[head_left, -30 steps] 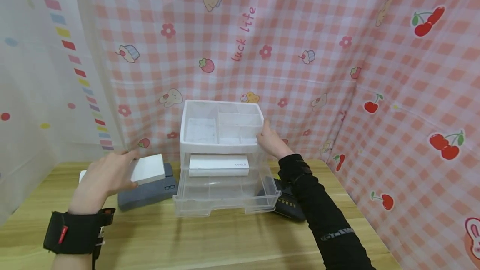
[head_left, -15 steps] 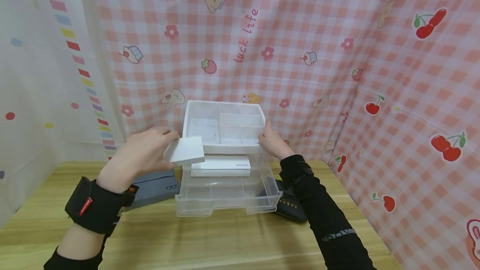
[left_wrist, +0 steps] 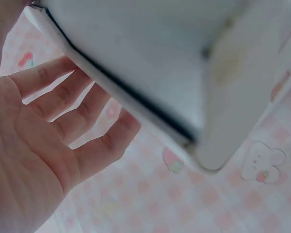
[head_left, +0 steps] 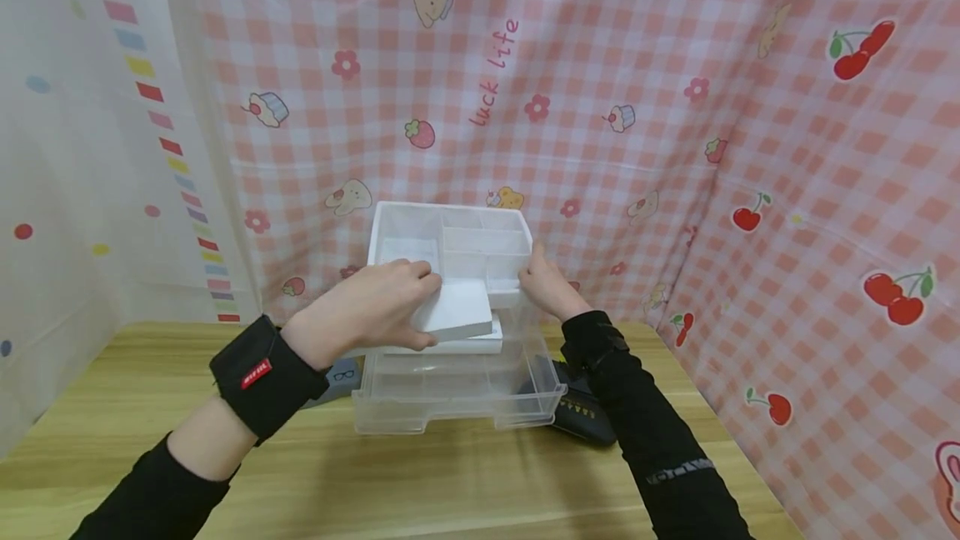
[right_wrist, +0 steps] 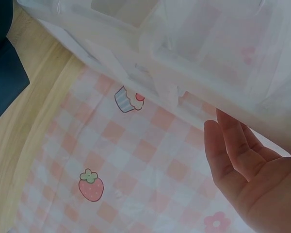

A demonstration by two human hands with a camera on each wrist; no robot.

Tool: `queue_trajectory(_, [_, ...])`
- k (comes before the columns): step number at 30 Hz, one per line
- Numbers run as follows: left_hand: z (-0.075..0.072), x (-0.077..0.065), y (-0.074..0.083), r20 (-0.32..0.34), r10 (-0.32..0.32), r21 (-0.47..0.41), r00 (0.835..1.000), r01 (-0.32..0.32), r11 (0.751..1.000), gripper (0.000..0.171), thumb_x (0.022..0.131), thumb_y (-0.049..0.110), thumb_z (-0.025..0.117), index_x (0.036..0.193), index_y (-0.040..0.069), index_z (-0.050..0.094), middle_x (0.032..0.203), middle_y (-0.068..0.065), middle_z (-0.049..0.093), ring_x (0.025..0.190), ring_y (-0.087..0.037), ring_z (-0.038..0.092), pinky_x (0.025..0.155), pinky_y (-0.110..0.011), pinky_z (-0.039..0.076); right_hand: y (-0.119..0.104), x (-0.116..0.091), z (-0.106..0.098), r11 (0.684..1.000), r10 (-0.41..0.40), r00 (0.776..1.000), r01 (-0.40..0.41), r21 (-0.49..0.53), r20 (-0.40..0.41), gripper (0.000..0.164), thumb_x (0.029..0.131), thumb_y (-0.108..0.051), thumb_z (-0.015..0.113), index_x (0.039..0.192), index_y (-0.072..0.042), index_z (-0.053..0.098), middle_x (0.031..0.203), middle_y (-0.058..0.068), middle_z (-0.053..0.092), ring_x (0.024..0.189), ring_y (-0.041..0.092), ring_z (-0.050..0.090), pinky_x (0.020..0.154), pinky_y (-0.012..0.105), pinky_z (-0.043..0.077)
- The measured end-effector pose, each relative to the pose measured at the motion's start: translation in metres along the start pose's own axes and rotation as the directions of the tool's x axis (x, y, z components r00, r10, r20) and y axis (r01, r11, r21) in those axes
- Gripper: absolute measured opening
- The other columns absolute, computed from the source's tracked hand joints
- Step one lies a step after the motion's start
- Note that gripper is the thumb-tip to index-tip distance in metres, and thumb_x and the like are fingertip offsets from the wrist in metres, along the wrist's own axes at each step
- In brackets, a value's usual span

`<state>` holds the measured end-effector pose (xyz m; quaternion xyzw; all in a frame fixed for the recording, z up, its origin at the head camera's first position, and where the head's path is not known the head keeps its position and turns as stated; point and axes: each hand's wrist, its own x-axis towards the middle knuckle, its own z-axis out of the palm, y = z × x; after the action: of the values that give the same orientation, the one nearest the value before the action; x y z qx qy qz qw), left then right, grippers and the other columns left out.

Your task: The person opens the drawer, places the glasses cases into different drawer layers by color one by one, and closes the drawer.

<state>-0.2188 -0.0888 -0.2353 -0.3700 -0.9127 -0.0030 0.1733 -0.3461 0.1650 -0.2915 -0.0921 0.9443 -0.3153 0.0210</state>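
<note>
- Your left hand (head_left: pixel 375 302) was clamped on the white box (head_left: pixel 453 307), fingers toward ten o'clock, thumb toward eight; the box's three o'clock end was unsupported, so a level carry seemed best.
- That box hung at six o'clock from the top rim of the organizer (head_left: pixel 450 207), overlapping the lower box (head_left: pixel 465 347) in view; whether the two touched could not be told.
- The space under the rim looked tight, and your knuckles stood near it, so a low, flat wrist would likely have served you well.
- Your right hand (head_left: pixel 550 283) gripped the organizer at its three o'clock side; with the drawer (head_left: pixel 461 407) pulled out toward six, steady holding without tugging probably guarded against tipping or sliding.
- On the desk (head_left: pixel 420 490), the grey case (head_left: pixel 341 380) lay at nine o'clock from the drawer and the black pouch (head_left: pixel 585 422) at four; quiet forearms suited both.
</note>
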Motion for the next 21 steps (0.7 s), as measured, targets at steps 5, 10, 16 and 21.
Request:
queue_trajectory(5, [0.003,0.017,0.011,0.036,0.056,0.025,0.998,-0.057,0.998,0.050,0.072,0.040,0.078,0.101,0.004,0.061,0.091,-0.007,0.062,0.077,-0.019,0.058,0.065,-0.033,0.052,-0.001,0.000,0.000,1.000,0.015,1.000,-0.015,0.007,0.008,0.060,0.100,-0.019,0.030,0.148,-0.001,-0.001,0.144,0.030,0.035,0.114,0.031,0.049,0.088,0.042,0.043])
queue_trajectory(10, [0.012,0.032,0.020,0.095,0.094,0.016,0.991,-0.096,0.995,0.052,0.073,0.041,0.077,0.104,0.003,0.061,0.095,-0.008,0.063,0.079,-0.020,0.060,0.067,-0.034,0.054,0.000,0.001,0.001,0.999,0.008,1.000,-0.009,0.031,0.010,0.058,0.100,-0.019,0.030,0.147,-0.002,0.001,0.146,0.029,0.032,0.121,0.032,0.047,0.092,0.043,0.043])
queue_trajectory(16, [0.028,0.040,0.029,0.219,0.084,0.016,0.972,-0.089,0.996,0.056,0.075,0.044,0.075,0.111,0.003,0.061,0.103,-0.009,0.064,0.088,-0.021,0.063,0.076,-0.035,0.054,0.002,0.002,0.002,1.000,0.000,1.000,0.000,0.024,0.006,0.059,0.100,-0.019,0.030,0.148,-0.002,0.001,0.146,0.031,0.031,0.127,0.034,0.046,0.097,0.046,0.042])
queue_trajectory(21, [0.046,0.042,0.035,0.281,0.082,0.064,0.956,-0.104,0.993,0.059,0.073,0.046,0.076,0.111,0.003,0.061,0.102,-0.007,0.065,0.088,-0.020,0.063,0.079,-0.032,0.053,0.003,0.003,0.001,1.000,-0.007,1.000,0.007,0.009,0.003,0.060,0.100,-0.020,0.030,0.148,-0.002,0.000,0.145,0.032,0.033,0.124,0.035,0.048,0.095,0.045,0.043])
